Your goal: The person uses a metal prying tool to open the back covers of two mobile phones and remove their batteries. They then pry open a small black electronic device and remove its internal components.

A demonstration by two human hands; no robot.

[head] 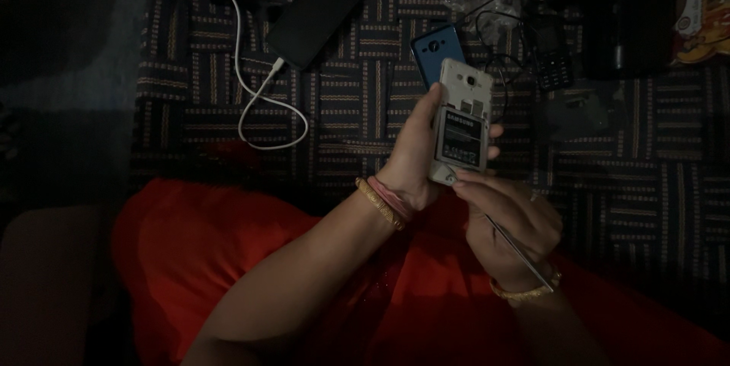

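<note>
Fingers (433, 100) of the left hand (414, 157) wrap around the sides of a white phone (462, 119) and hold it upright with its open back toward the camera, probably so that the inside is easy to see and to reach. The back cover is off, and the phone body works like a small case: a grey battery (464, 141) sits in its compartment, and above it are the camera lens and small slots. The right hand (506, 218) is closed narrow around a thin metal tool (521, 256), with its fingertips touching the lower edge of the phone. I cannot tell where the tip of the tool is. Just behind the phone a blue back cover (433, 50) lies on the patterned cloth (365, 107). A black phone (313, 20) with a white cable (262, 100) lies further left.
</note>
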